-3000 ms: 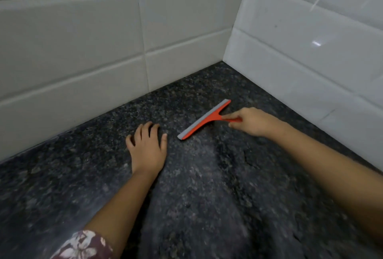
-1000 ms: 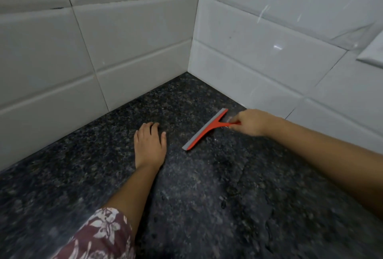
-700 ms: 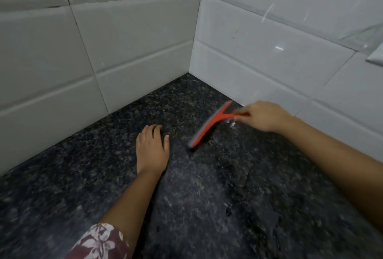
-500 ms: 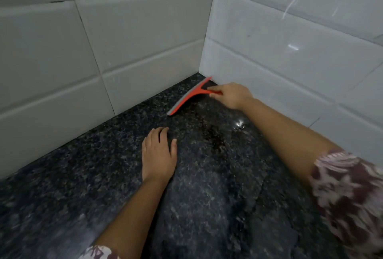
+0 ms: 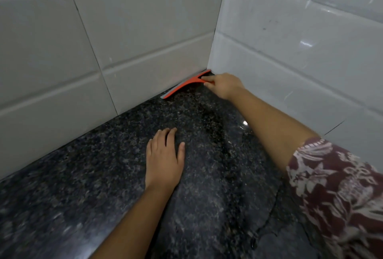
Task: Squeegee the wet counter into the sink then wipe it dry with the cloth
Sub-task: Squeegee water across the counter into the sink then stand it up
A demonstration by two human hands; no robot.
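Your right hand (image 5: 222,86) grips the handle of the red squeegee (image 5: 184,85). Its blade lies along the foot of the tiled wall (image 5: 145,40) in the corner, well ahead of your left hand (image 5: 164,159). That hand rests flat on the dark counter (image 5: 93,186), fingers straight and near together, thumb out. By my reading you are at the start of a pull, with the squeegee step under way and not finished: a dark wet streak (image 5: 215,126) runs between your hands, and water glints just beside your right forearm. The dry wipe is all ahead. Neither sink nor cloth is in view, so what the sink holds cannot be told.
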